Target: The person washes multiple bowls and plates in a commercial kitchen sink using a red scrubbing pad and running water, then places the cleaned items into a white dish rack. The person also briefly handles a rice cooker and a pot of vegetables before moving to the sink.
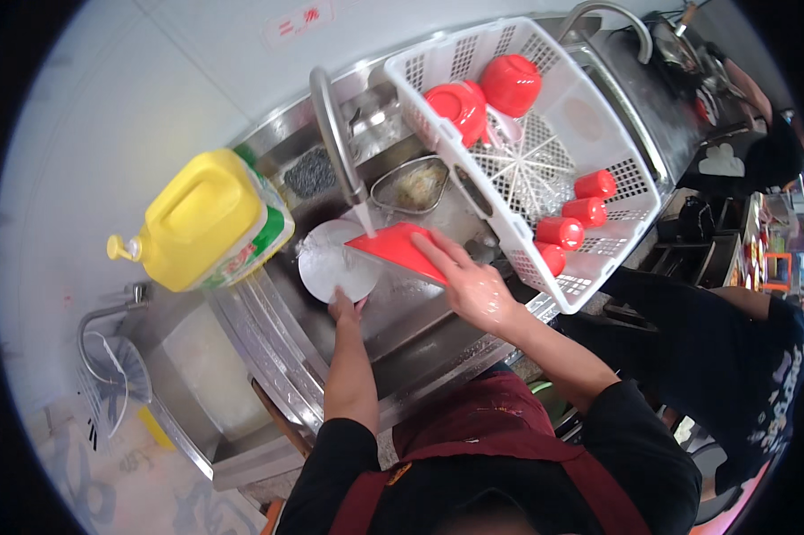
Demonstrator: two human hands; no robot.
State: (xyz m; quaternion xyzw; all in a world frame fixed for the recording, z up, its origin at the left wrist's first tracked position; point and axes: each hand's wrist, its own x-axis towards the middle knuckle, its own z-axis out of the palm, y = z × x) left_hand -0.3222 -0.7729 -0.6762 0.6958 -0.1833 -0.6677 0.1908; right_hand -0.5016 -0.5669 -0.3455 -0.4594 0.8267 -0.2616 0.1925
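My left hand point(346, 306) grips the near rim of a round white plate point(332, 267) low in the steel sink. My right hand point(472, 284) holds a red dish point(402, 247), tilted, its far end beneath the faucet point(338, 140). Water runs from the spout onto that end. Behind the dish sits a metal sink strainer point(412, 186) with food scraps in it. A white plastic basket point(465, 160) stands to the right, holding red bowls point(511, 85), several red cups point(584, 212) and light-coloured spoons point(505, 126).
A yellow detergent jug point(205, 214) with a pump stands left of the basin. Dark steel scouring pads point(310, 172) lie by the wall. Another sink basin point(221, 361) is at the far left, another faucet point(609, 10) at the upper right. A person in dark clothes point(716, 361) is at the right.
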